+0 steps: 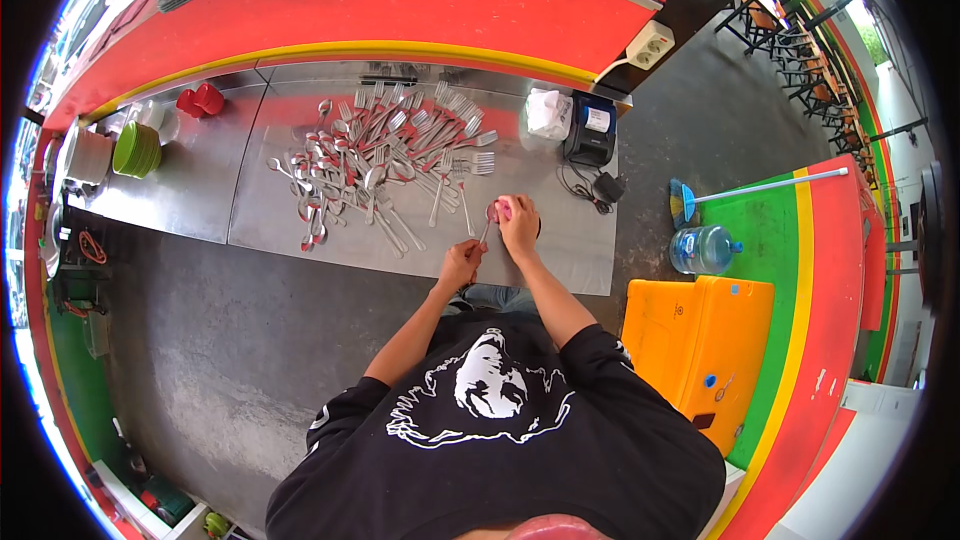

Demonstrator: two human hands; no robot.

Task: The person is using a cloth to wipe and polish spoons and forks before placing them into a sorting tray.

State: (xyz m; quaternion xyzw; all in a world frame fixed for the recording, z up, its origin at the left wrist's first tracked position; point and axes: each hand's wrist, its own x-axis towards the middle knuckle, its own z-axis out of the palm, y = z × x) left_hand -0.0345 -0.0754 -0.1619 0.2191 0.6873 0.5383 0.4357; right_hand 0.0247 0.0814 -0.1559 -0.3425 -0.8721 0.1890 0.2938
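My left hand (pixel 459 264) grips the handle of a metal spoon (pixel 487 228) just above the near edge of a stainless steel table (pixel 555 255). My right hand (pixel 520 226) holds a small pink cloth (pixel 503 211) at the bowl end of that spoon. Part of the cloth is hidden under my fingers. Left of my hands a loose pile of metal forks and spoons spreads over the tabletop. One fork (pixel 464 199) lies closest to the spoon, and another fork (pixel 440 191) rests beside it. Farther left in the pile are several spoons (pixel 319 223).
At the table's back right stand a tub of white tissue (pixel 549 114) and a black receipt printer (pixel 594 131) with a cabled adapter (pixel 607 187). Red cups (pixel 201 100), green bowls (pixel 137 150) and white plates (pixel 86 155) sit left. A yellow box (pixel 694 349) and water bottle (pixel 701 250) stand right.
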